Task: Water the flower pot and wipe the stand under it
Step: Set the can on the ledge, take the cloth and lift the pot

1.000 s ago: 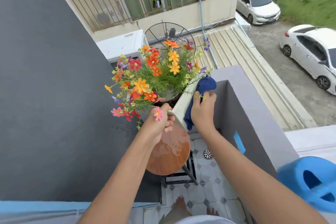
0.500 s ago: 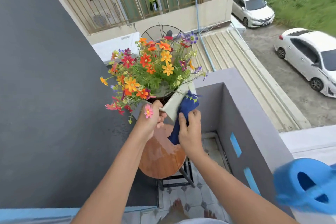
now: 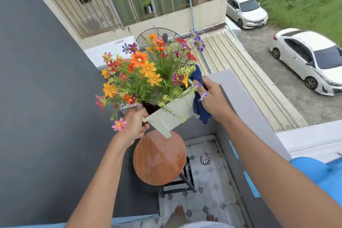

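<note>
Flower pot point(image 3: 171, 114) is off the stand, held in the air above it and tilted, near corner dipping toward the wood. 2 hands carry it, nothing else under it.

Biggest risk: drop. Pot looks full of soil with a wide spray of flowers point(image 3: 148, 74), so likely top-heavy. Parapet wall point(image 3: 246, 102) is just beside it on the right, with a roof and parked cars well below. A slip toward that side could send it over the edge.

Next: spill. Tilted as it is, soil or water could run out at the low corner onto the stand point(image 3: 159, 159), which already looks wet and glossy. That would undo any wiping.

Left hand point(image 3: 134, 126) is closed on the pot's near left rim corner, fingers curled under the lip. Single-corner hold, so the pot could pivot.

Right hand point(image 3: 211, 98) is clamped on the blue cloth point(image 3: 199, 109) and pressed against the pot's right side, the cloth touching the wall. Cloth may slide and weaken that grip.

Smallest: loose stems drape over both hands and could snag or snap on set-down.

Blue watering can point(image 3: 312, 170) sits at lower right, apart.
</note>
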`<state>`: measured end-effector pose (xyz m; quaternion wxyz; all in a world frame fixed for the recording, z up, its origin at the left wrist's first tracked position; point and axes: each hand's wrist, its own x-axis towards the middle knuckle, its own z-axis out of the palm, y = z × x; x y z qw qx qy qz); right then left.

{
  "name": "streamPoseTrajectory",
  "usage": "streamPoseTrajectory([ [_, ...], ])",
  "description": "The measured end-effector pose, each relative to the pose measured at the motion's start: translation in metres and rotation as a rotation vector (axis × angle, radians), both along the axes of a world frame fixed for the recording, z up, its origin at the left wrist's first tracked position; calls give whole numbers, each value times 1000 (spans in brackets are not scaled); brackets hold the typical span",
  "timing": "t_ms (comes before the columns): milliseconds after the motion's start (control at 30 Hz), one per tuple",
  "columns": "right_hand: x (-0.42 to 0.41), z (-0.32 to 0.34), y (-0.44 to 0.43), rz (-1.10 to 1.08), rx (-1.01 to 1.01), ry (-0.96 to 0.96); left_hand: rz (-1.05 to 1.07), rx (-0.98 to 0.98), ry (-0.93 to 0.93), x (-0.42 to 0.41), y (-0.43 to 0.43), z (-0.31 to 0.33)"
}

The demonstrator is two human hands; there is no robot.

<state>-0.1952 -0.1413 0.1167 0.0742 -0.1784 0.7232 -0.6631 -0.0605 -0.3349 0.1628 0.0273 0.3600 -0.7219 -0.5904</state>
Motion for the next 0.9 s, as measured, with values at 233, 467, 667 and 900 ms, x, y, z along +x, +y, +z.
streamPoseTrajectory([
  [233, -8, 13, -6, -47, 146, -144, -141, -104, 24, 7, 6, 17],
  [467, 26, -20, -1, 72, 153, -152, -66, -185, 18, 13, -6, 2],
  [667, 26, -5, -1, -20, 22, -134, -134, -195, -31, 21, -14, -6],
  [900, 11, -2, -12, -86, 135, -238, -200, -170, 9, 31, 0, 2],
])
